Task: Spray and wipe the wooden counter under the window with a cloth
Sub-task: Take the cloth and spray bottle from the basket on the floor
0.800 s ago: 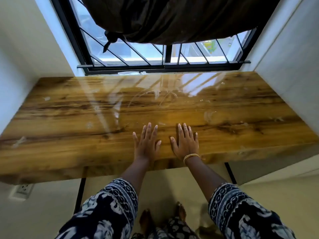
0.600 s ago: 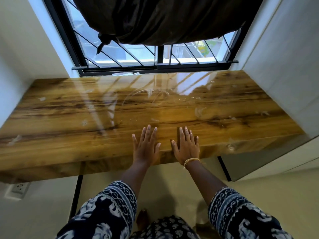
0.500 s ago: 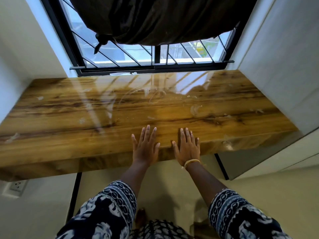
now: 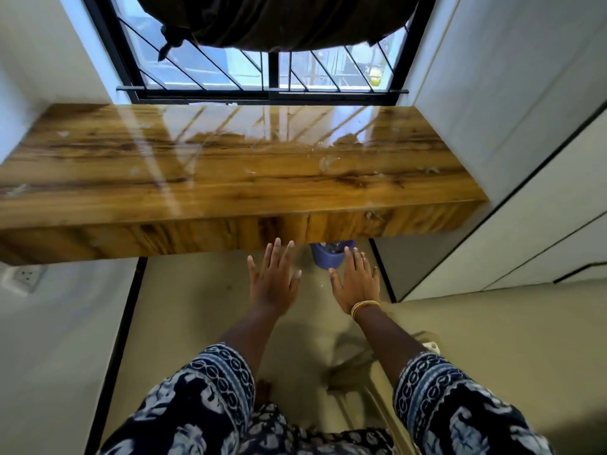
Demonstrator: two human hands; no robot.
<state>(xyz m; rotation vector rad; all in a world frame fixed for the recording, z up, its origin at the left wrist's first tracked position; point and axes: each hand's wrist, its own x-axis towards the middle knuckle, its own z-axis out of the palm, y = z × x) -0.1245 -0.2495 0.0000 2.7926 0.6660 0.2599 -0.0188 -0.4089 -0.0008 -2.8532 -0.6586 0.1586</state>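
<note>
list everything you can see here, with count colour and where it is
wooden counter: 1, glossy brown with pale smears, under the window
window: 1, black frame and bars, behind the counter
curtain: 1, dark brown, bunched across the window top
blue container: 1, blue, on the floor below the counter's front edge, partly hidden
wall socket: 1, white, left wall below the counter
cabinet panels: white, right side
floor: beige
bangle: gold, right wrist
left hand: open, empty, off the counter
right hand: open, empty
sleeves: 2, navy and white print

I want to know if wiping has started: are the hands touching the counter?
Apart. The head view shows the left hand and right hand open, over the floor, below the counter's front edge.
</note>
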